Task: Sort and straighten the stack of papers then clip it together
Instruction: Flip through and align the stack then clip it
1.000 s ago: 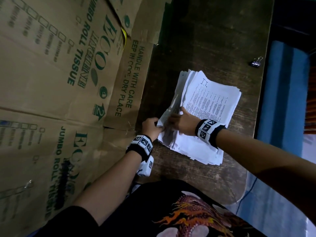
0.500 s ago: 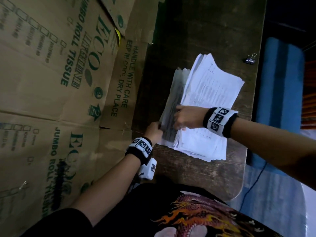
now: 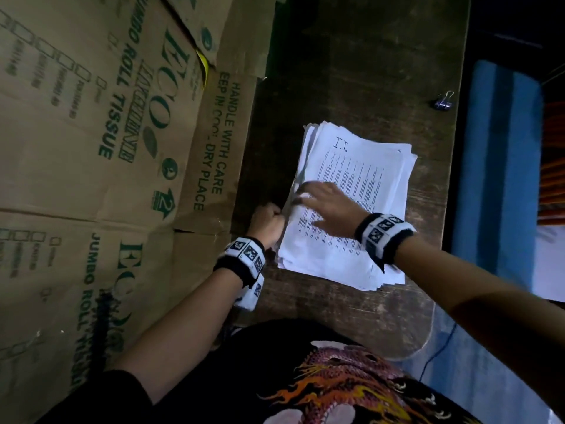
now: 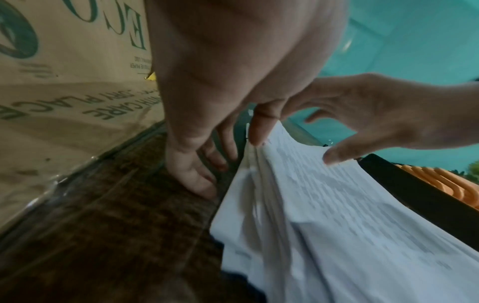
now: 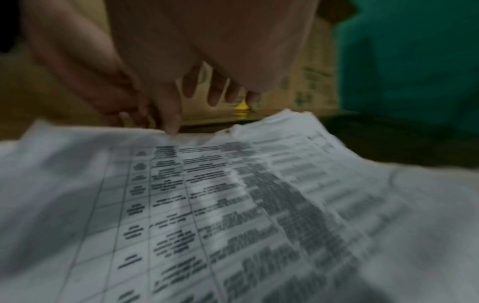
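Note:
A thick stack of white printed papers point(image 3: 367, 179) lies flat on the dark wooden table point(image 3: 351, 56), its edges uneven. My right hand point(image 3: 318, 203) lies on the top sheet with its fingers spread, the fingertips near the stack's left edge. My left hand point(image 3: 269, 220) sits against that left edge. In the left wrist view its fingers point(image 4: 197, 174) point down onto the table beside the papers point(image 4: 337, 225), and its thumb touches the edge's top. A black binder clip point(image 3: 443, 101) lies apart at the table's far right.
Flattened cardboard boxes point(image 3: 107, 148) cover the space left of the table. A blue mat point(image 3: 501, 179) lies past the table's right edge, with orange slats point(image 3: 553, 185) beyond it. Bare table top stretches beyond the stack.
The sheets that both hands held lifted at the left edge now lie flat on the stack. My right hand has let go and spread out on the top sheet.

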`<state>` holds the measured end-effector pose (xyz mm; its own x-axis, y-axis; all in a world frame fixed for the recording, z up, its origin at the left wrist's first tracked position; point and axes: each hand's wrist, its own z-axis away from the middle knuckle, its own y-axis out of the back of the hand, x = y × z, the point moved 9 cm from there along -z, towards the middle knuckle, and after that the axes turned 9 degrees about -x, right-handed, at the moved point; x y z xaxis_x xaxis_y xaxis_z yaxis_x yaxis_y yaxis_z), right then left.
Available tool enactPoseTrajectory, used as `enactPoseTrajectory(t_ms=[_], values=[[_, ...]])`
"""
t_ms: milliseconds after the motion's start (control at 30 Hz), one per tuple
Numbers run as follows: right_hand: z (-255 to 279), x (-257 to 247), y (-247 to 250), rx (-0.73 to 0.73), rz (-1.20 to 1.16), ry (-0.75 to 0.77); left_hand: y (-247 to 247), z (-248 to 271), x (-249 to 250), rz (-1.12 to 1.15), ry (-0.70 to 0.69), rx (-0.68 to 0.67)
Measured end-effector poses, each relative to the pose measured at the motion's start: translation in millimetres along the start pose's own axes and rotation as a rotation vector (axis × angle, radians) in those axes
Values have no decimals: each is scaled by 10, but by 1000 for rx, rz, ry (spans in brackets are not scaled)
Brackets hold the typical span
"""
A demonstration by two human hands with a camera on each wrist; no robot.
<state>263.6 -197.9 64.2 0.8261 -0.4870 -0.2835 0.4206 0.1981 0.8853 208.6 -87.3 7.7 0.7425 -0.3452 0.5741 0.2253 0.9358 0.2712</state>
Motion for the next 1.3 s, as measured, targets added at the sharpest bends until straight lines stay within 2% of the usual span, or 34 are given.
enactPoseTrajectory(t_ms=[67,133,200,233,300,400,500,600,700,767,967,1067,1167,1233,1300], values=[[302,433,127,168,-156,-280,84,-116,78,58,7,39],[755,964,95,255,-271,-697,96,-256,172,48,2,48],[1290,1414,-210,216,-520,-1136,53,-291,281,19,20,32],[1502,1530,-448,162,-696,-1294,-4,-273,338,-10,25,16],[1666,1570,-804,94,-926,-1413,-136,-218,431,-91,37,8],[1437,1433,-964,160,-1045,-1331,-397,-148,514,-205,65,51],[1279,1351,-1055,242,-1147,-1255,-504,-118,505,-219,86,66],[1362,1481,-1208,358,-1334,-1235,-392,-143,444,-111,38,46],[1418,1613,-1380,323,-1376,-1204,-300,-176,273,66,87,-19],[1384,1563,-1377,319,-1416,-1157,-340,-150,180,102,123,-96],[1604,1447,-1141,486,-1227,-1198,-570,2,115,364,37,-268],[1710,1487,-1027,441,-1152,-1220,-606,35,102,389,15,-247],[1817,1582,-844,360,-982,-1210,-566,41,67,391,25,-152],[1897,1651,-759,365,-904,-1197,-562,7,64,409,14,-122],[1919,1680,-763,399,-937,-1167,-568,17,133,406,-18,-116]])
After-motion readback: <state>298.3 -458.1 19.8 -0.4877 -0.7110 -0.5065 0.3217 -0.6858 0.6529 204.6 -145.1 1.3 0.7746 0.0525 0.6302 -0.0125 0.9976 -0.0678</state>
